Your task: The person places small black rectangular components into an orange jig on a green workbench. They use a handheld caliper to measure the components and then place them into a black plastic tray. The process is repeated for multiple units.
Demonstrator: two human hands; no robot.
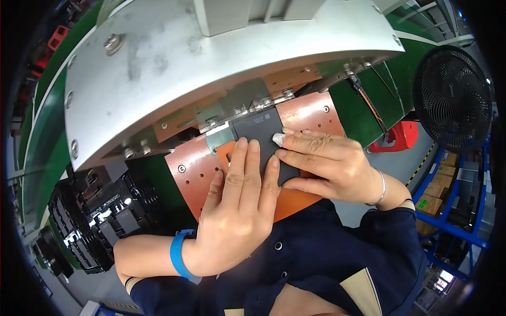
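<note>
A flat dark grey rectangular part (259,128) lies on an orange-brown perforated plate (195,171) under a big grey metal machine housing (211,68). My left hand (237,210) lies flat on the near end of the part, fingers stretched out and pressing down. My right hand (327,166) comes in from the right, its fingers resting across the part's right side; one fingertip wears a white wrap. A blue band circles my left wrist, a thin silver bangle my right.
A black floor fan (452,97) stands at the right, a red object (399,137) on the grey floor beside it. Blue racks with cardboard boxes (440,184) stand at the lower right. A tray of black parts (100,210) sits at the left.
</note>
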